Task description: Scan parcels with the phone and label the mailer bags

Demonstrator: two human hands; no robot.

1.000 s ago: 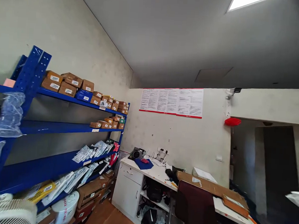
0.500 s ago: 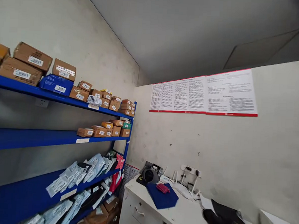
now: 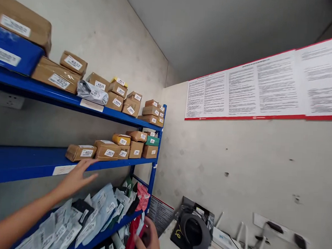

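Observation:
My left hand (image 3: 78, 176) reaches up from the lower left, its fingers apart and nothing in it. It is in front of the edge of the middle blue shelf (image 3: 32, 171), just below a small brown box labelled 4022 (image 3: 81, 153). Low in the view, my right hand (image 3: 150, 242) is curved with thumb and fingers apart, beside a red plastic parcel bag (image 3: 132, 236). Its fingertips are close to the bag; whether they touch is unclear. Between the hands, several grey and pale blue mailing bags (image 3: 100, 208) lean on the lower shelf.
Labelled brown boxes (image 3: 57, 74) line the upper shelf, with a crumpled grey parcel (image 3: 92, 92) among them. A blue upright post (image 3: 154, 168) ends the rack. At lower right stand a grey round device (image 3: 195, 230) and a white router (image 3: 226, 241). Printed posters (image 3: 243, 87) hang on the wall.
The view has moved closer to the rack and turned left, so shelves and boxes look larger. Both my hands have come into view; neither showed before.

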